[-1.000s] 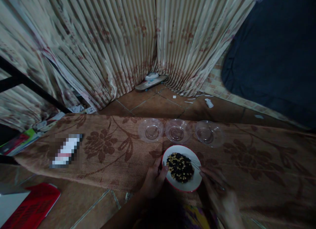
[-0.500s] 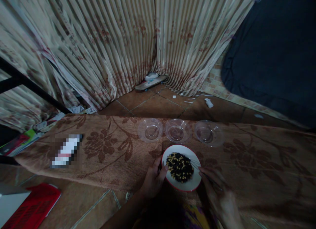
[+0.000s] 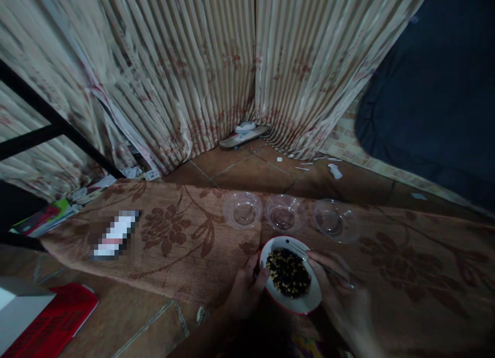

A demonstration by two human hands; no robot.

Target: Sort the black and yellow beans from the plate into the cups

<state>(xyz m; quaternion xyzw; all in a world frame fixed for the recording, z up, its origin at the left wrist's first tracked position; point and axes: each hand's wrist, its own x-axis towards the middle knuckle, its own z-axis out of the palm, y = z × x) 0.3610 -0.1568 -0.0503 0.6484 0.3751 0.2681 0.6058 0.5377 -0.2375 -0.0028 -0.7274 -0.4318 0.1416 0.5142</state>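
A white plate point(image 3: 315, 291) with a red rim holds a heap of black and yellow beans point(image 3: 290, 275). My left hand point(image 3: 247, 286) grips its left edge, thumb over the rim. In my right hand point(image 3: 342, 296) is a pair of thin metal tweezers point(image 3: 301, 248), reaching over the plate's far side. One dark bean point(image 3: 287, 241) shows at the tweezers' tips, apart from the heap; whether it is pinched I cannot tell. Beyond the plate stand three clear plastic bowls, left point(image 3: 243, 211), middle point(image 3: 285, 214) and right point(image 3: 335, 221).
A brown floral cloth point(image 3: 185, 265) covers the long table. A blurred-out phone-like object point(image 3: 116, 235) lies on its left. Past the far edge are a skateboard point(image 3: 243, 137), white scraps on the tiles and striped curtains point(image 3: 216, 64). A red bag point(image 3: 58, 317) lies at lower left.
The tweezers' tips have gone from the right side of the bean heap to the plate's far rim, where a dark bean now shows. The whole view has shifted slightly.
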